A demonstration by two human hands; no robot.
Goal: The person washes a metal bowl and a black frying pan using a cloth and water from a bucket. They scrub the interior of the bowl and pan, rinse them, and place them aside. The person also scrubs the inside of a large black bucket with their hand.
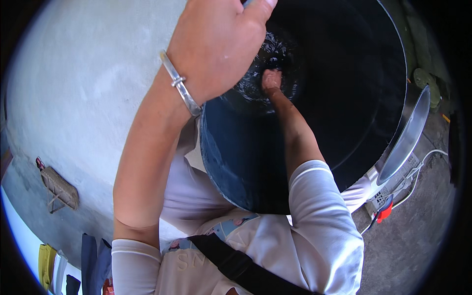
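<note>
A large, deep dark tub (pixel 236 182) with a pale worn rim stands between my legs, with rippling water (pixel 258 91) at its bottom. My right hand (pixel 272 79) reaches down into the water. Its fingers are under the surface, so what they hold, if anything, is hidden. Above the tub's far left side, my left hand (pixel 221 46) is raised at the top edge of the view. A metal bangle (pixel 179 83) circles that wrist. The left thumb and fingers close around a small bluish edge, and most of the fingers are cut off by the view's border.
At the right, a shiny metal rounded thing (pixel 405 137) leans beside the tub. A pale slotted basket (pixel 386 189), a white cord (pixel 418 174) and a red item (pixel 385 211) are near it. A woven stool (pixel 60 188) stands left, and clothes (pixel 88 260) hang at lower left.
</note>
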